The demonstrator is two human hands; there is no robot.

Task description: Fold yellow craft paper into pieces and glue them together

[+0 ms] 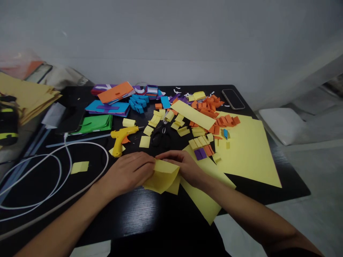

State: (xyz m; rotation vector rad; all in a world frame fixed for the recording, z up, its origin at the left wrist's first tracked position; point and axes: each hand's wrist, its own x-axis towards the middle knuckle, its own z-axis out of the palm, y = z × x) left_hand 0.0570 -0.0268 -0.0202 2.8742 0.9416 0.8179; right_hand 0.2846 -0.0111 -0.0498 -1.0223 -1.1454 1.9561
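Near the front of the black table, a folded piece of yellow paper (164,178) is held between both hands, its lower part bent open in a curve. My left hand (131,170) has its fingers pressed together on the paper's left edge. From the right, my right hand (184,165) pinches the top edge; part of its thumb is hidden. Under my right forearm lies a long yellow sheet (205,194). A yellow glue gun (122,138) rests beyond my left hand, and black scissors (161,137) lie beyond the held paper.
Small folded yellow pieces (198,142) and orange pieces (226,120) cover the table's right middle. Large yellow sheets (246,153) lie right. Coloured stacks, including a green one (99,124), stand back left. A white cable (70,157) loops left. A phone (233,99) sits back right.
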